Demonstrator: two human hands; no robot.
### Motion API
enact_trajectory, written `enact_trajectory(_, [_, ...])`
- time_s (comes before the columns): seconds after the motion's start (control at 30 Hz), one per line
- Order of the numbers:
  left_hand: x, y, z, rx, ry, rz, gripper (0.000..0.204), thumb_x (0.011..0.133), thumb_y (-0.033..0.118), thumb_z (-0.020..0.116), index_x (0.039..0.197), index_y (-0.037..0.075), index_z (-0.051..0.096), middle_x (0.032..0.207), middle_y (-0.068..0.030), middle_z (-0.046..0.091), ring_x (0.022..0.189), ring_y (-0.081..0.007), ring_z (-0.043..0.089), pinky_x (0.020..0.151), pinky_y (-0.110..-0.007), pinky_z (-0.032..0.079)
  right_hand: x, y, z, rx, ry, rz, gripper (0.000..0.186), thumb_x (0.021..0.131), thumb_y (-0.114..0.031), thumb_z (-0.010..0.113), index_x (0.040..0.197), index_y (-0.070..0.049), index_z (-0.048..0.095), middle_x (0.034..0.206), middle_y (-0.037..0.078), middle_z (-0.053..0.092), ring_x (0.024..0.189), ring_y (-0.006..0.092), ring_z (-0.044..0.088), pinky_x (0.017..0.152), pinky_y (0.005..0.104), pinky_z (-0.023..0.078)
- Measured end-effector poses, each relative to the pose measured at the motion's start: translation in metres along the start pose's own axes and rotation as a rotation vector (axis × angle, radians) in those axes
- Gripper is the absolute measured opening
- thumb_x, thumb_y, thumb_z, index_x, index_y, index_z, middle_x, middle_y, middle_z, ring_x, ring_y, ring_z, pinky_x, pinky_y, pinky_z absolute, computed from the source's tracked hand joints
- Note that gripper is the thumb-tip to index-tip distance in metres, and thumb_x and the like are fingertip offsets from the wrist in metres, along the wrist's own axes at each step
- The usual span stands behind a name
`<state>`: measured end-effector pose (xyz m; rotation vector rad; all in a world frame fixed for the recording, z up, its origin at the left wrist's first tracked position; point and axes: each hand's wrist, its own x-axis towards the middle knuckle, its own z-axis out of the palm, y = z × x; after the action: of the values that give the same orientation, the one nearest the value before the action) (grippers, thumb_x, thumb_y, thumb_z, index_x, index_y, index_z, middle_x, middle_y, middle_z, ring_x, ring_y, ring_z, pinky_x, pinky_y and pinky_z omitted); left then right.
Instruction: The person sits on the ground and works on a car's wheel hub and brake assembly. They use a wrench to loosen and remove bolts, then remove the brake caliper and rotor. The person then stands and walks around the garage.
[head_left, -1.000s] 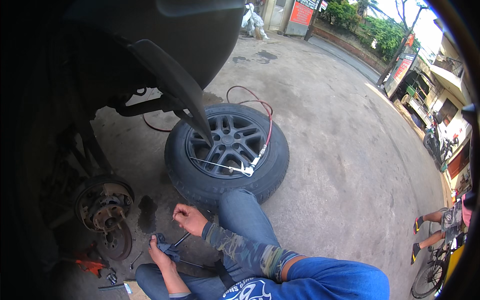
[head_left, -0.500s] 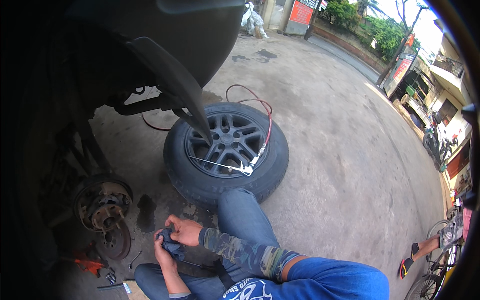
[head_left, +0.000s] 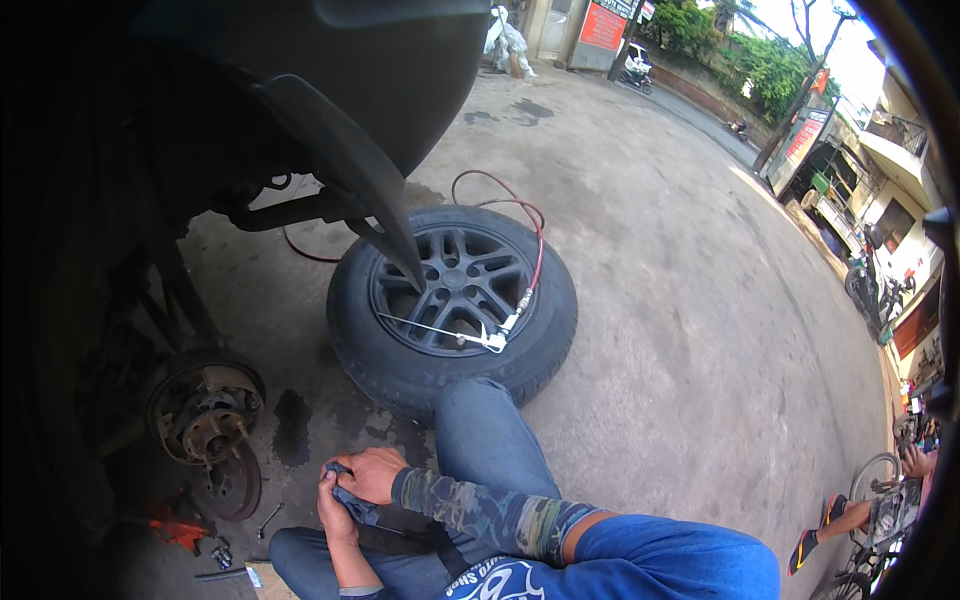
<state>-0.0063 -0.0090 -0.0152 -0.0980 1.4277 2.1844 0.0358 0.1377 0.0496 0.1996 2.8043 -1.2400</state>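
A dark blue-grey rag is bunched between my two hands above my lap. My left hand grips it from the left, fingers closed. From above, my right hand has its fingers curled onto the same rag. Whether something is wrapped inside the cloth cannot be seen. A thin dark rod shows just right of the rag, over my lap. To the left, the rusty wheel hub and brake assembly is exposed under the vehicle, with a round brown disc or drum below it.
A wheel with tire lies flat ahead of my knee. Across its rim rests an air blow gun on a red hose. A red tool, a wrench and small parts lie left. Dark bodywork hangs overhead. Another person's leg shows at right.
My hands have shifted slightly and drawn closer together on the rag, which is more covered now. A scooter has appeared on the street, and the person at right has moved.
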Motion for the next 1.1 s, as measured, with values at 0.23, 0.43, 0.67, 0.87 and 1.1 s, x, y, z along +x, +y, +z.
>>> enact_trajectory(0.23, [0.003, -0.003, -0.004, 0.036, 0.038, 0.01, 0.049, 0.097, 0.032, 0.052, 0.13, -0.004, 0.055, 0.122, -0.0092, 0.06, 0.114, -0.0193, 0.058, 0.099, -0.031, 0.044, -0.002, -0.005, -0.008, -0.002, -0.066, 0.071, 0.038, 0.095, -0.041, 0.049, 0.118, -0.015, 0.066, 0.104, 0.019, 0.071, 0.1, 0.0385, 0.066, 0.089, 0.0493, 0.05])
enact_trajectory(0.43, [0.009, -0.011, -0.01, 0.046, 0.093, 0.001, 0.049, 0.097, 0.034, 0.052, 0.128, -0.004, 0.055, 0.118, -0.0087, 0.061, 0.109, -0.0182, 0.059, 0.095, -0.032, 0.045, -0.004, -0.007, -0.008, 0.016, -0.049, 0.074, 0.036, 0.095, -0.039, 0.052, 0.114, -0.011, 0.063, 0.099, 0.019, 0.071, 0.098, 0.0393, 0.066, 0.087, 0.0506, 0.049])
enact_trajectory(0.67, [0.013, -0.005, -0.013, -0.058, 0.203, -0.033, 0.04, 0.1, 0.037, 0.048, 0.118, 0.003, 0.059, 0.116, -0.0064, 0.06, 0.108, -0.018, 0.058, 0.095, -0.032, 0.045, 0.001, 0.003, -0.017, 0.231, 0.048, 0.082, 0.023, 0.088, -0.025, 0.063, 0.104, -0.009, 0.058, 0.087, 0.016, 0.069, 0.089, 0.0393, 0.066, 0.079, 0.049, 0.049])
enact_trajectory(0.87, [0.005, -0.017, -0.001, -0.018, -0.041, -0.031, 0.041, 0.103, 0.035, 0.048, 0.125, 0.002, 0.059, 0.125, -0.0075, 0.06, 0.119, -0.0187, 0.055, 0.103, -0.033, 0.04, 0.004, 0.009, -0.004, 0.202, -0.057, 0.062, 0.017, 0.088, -0.022, 0.06, 0.095, -0.007, 0.058, 0.089, 0.017, 0.068, 0.088, 0.0375, 0.066, 0.077, 0.0483, 0.048])
enact_trajectory(1.1, [0.002, -0.017, 0.001, 0.102, 0.009, -0.025, 0.045, 0.104, 0.033, 0.048, 0.128, -0.003, 0.057, 0.123, -0.0088, 0.061, 0.115, -0.0171, 0.057, 0.099, -0.03, 0.043, 0.004, 0.015, 0.0, 0.26, 0.026, 0.01, 0.028, 0.092, -0.021, 0.057, 0.118, -0.011, 0.06, 0.102, 0.018, 0.07, 0.1, 0.0378, 0.066, 0.086, 0.0466, 0.05])
